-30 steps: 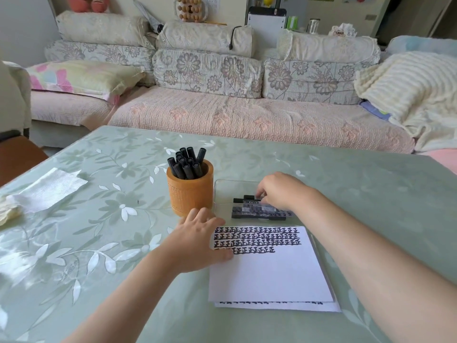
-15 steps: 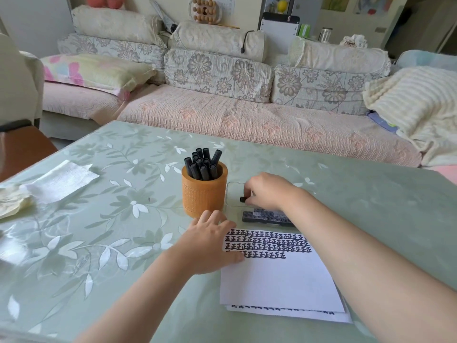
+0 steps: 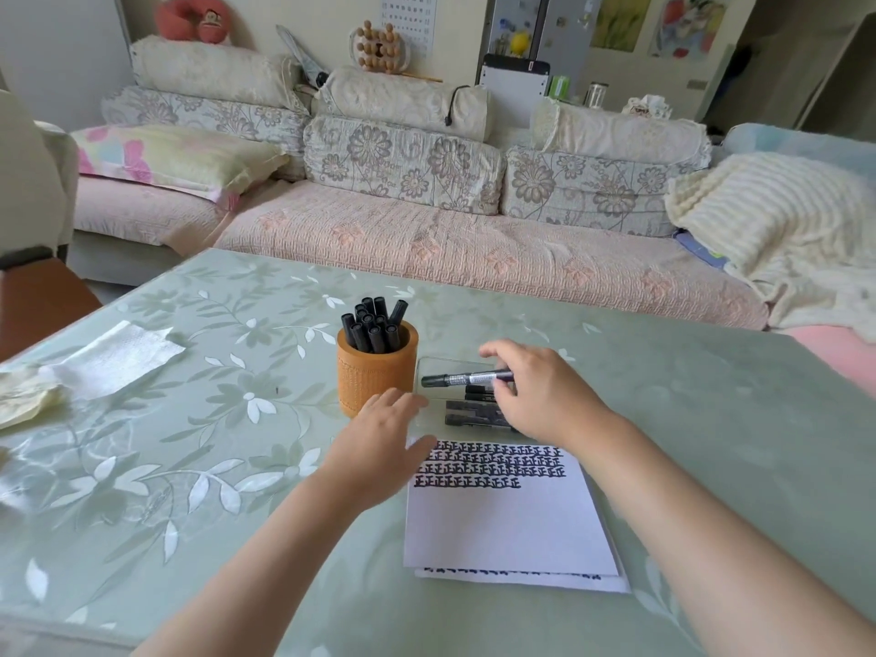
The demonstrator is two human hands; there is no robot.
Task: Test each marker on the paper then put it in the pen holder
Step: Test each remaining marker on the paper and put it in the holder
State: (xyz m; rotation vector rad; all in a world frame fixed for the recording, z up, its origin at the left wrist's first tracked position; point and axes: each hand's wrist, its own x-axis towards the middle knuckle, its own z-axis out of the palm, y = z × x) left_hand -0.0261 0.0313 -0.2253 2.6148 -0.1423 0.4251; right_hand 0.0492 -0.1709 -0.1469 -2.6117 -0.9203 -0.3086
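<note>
The right grip [image 3: 540, 395] pinches one marker [image 3: 467, 378] by its end just above the clear case [image 3: 450, 360] beside the pen holder [image 3: 374, 377], probably for testing, while the left grip [image 3: 384, 433] lies flat and open-fingered on the paper [image 3: 512, 523], seemingly pinning it to the bench [image 3: 237, 467].

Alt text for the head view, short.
The right hand holds a black marker over a clear box of markers, beside an orange pen holder. The left hand lies open at the marked paper on a floral table.
</note>
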